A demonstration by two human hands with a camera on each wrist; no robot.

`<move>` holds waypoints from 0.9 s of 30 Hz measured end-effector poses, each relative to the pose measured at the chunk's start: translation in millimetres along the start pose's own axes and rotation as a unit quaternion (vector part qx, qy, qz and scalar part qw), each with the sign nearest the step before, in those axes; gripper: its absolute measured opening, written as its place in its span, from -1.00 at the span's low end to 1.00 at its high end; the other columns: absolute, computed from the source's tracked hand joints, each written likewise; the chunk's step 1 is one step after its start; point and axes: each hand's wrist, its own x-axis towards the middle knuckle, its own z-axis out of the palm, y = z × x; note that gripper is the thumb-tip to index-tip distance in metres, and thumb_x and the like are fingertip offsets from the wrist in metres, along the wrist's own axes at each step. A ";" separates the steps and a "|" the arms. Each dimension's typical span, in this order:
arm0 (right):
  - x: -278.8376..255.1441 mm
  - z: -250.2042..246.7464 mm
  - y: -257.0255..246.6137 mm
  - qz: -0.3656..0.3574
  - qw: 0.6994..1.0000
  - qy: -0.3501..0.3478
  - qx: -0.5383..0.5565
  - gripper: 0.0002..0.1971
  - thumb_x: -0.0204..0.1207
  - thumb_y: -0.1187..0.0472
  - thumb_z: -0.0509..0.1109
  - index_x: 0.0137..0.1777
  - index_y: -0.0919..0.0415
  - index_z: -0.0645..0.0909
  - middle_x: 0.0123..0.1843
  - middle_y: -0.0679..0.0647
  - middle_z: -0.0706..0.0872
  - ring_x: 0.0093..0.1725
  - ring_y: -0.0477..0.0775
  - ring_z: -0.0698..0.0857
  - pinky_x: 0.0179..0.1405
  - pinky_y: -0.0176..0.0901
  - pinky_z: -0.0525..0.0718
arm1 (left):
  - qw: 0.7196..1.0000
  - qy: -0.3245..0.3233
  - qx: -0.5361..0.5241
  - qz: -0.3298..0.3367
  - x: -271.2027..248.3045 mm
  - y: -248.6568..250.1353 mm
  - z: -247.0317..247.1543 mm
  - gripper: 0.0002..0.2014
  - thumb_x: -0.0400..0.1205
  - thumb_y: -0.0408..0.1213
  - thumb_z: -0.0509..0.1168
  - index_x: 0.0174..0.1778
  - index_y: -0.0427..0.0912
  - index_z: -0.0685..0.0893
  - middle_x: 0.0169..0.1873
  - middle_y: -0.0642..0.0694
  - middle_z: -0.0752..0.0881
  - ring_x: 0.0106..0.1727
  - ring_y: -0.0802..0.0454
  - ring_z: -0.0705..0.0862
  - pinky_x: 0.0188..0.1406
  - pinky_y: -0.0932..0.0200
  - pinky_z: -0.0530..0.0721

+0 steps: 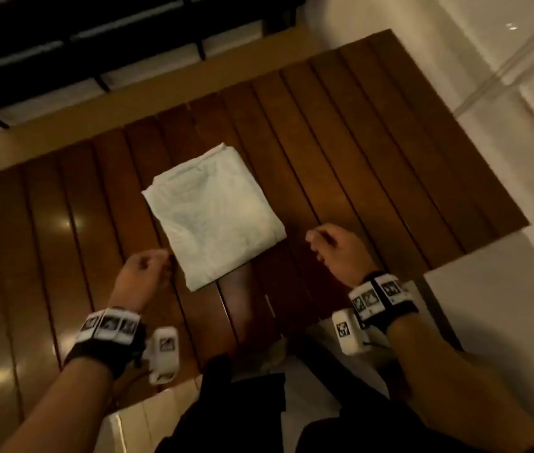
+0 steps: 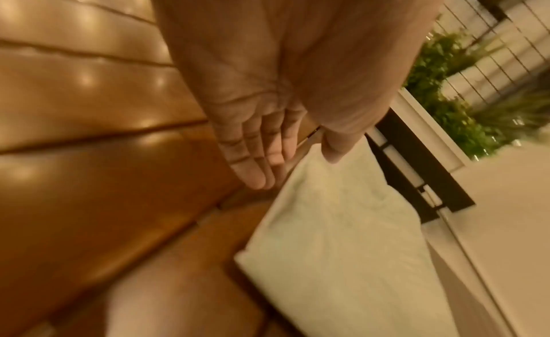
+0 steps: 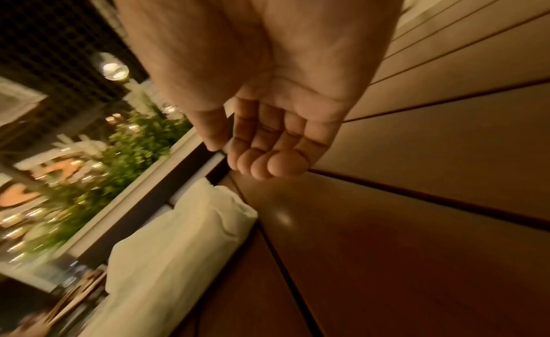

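Cloth: a folded white cloth (image 1: 215,212) lies flat on the slatted wooden table (image 1: 373,142), about midway between the table's far and near edges and straight ahead of the person.
Cloth's long axis: near to far, with the near end swung a little to the right. Its long sides run roughly along the slats.
Cloth's corners: one points far, one left, one right, and one near, toward the person.
Left hand: the left hand (image 1: 143,276) holds nothing. In the left wrist view its fingers (image 2: 256,158) lie together, nearly straight and relaxed, with the thumb apart. It is just beside the cloth's near left side. I cannot tell whether it touches the cloth.
Right hand: the right hand (image 1: 334,248) is empty. In the right wrist view its fingers (image 3: 268,158) are loosely curled and the thumb is close to the forefinger. It is over bare wood near the cloth's right corner, apart from it.
Table's right edge: it slants from far to near right, well apart from the cloth, with pale floor tiles (image 1: 504,93) beyond it.
Table's far edge: a wide band of bare slats separates it from the cloth, and a dark railing (image 1: 95,37) stands past it.
Table's left side: glossy slats run out of the head view.
Open room: bare wood lies on every side of the cloth. It is narrowest at the near end, between the two hands.
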 end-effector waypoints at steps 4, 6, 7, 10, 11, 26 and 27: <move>81.0 16.9 -45.0 -0.065 0.996 -0.028 -0.062 -0.73 0.63 -0.07 0.42 0.12 0.12 0.71 -0.08 0.01 0.78 -0.09 0.02 0.73 -0.08 -0.10 0.69 | 0.996 0.083 0.012 -0.001 26.2 26.9 31.6 -0.51 0.50 0.21 0.36 0.07 -0.16 0.74 -0.17 -0.03 0.82 -0.16 0.01 0.75 -0.27 0.16 0.59; 106.9 34.0 -65.1 -0.076 0.993 -0.054 -0.079 -0.69 0.60 -0.08 0.45 0.17 0.13 0.69 -0.12 -0.02 0.72 -0.13 0.00 0.68 -0.12 -0.15 0.61 | 0.992 0.119 -0.011 -0.045 28.8 33.8 42.3 -0.43 0.42 0.22 0.43 0.18 -0.14 0.68 -0.01 -0.05 0.79 -0.06 -0.03 0.74 -0.16 0.13 0.63; 114.4 40.5 -73.0 -0.078 0.991 -0.068 -0.086 -0.67 0.60 -0.08 0.46 0.19 0.15 0.67 -0.12 -0.01 0.70 -0.14 0.02 0.66 -0.12 -0.14 0.60 | 0.988 0.136 -0.030 -0.063 28.7 35.3 45.1 -0.42 0.43 0.16 0.46 0.25 -0.15 0.64 0.05 -0.06 0.76 -0.02 -0.04 0.72 -0.08 0.10 0.64; 125.2 54.3 -82.1 -0.079 0.986 -0.107 -0.103 -0.75 0.62 -0.01 0.45 0.07 0.17 0.64 -0.18 -0.01 0.67 -0.17 0.09 0.66 -0.23 -0.15 0.58 | 0.986 0.143 -0.038 -0.075 24.2 43.9 50.7 -0.52 0.53 -0.05 0.47 0.28 -0.22 0.61 0.04 -0.08 0.71 0.00 -0.05 0.66 0.00 0.09 0.60; 125.1 57.7 -81.0 -0.076 0.986 -0.109 -0.103 -0.78 0.63 0.01 0.44 0.01 0.17 0.61 -0.21 -0.02 0.66 -0.17 0.11 0.67 -0.27 -0.15 0.58 | 0.987 0.136 -0.039 -0.077 24.6 43.8 50.8 -0.57 0.54 -0.08 0.46 0.25 -0.23 0.63 0.02 -0.08 0.72 0.00 -0.07 0.68 0.00 0.07 0.63; 185.5 93.0 -135.8 -0.082 0.982 -0.084 -0.147 -0.66 0.63 0.04 0.45 0.30 0.23 0.65 0.07 0.07 0.74 0.02 0.13 0.70 -0.05 -0.13 0.61 | 0.991 0.065 -0.115 -0.035 94.6 66.7 -12.6 -0.74 0.58 -0.13 0.44 0.13 -0.13 0.70 -0.02 -0.08 0.81 -0.08 -0.07 0.78 -0.11 0.03 0.75; 182.6 91.8 -140.6 -0.090 0.982 -0.073 -0.147 -0.67 0.62 0.03 0.45 0.28 0.20 0.66 0.06 0.04 0.73 0.00 0.10 0.69 -0.06 -0.13 0.61 | 0.990 0.050 -0.130 -0.014 88.6 70.7 -21.0 -0.75 0.59 -0.12 0.42 0.14 -0.11 0.69 -0.01 -0.06 0.81 -0.08 -0.05 0.78 -0.17 0.06 0.74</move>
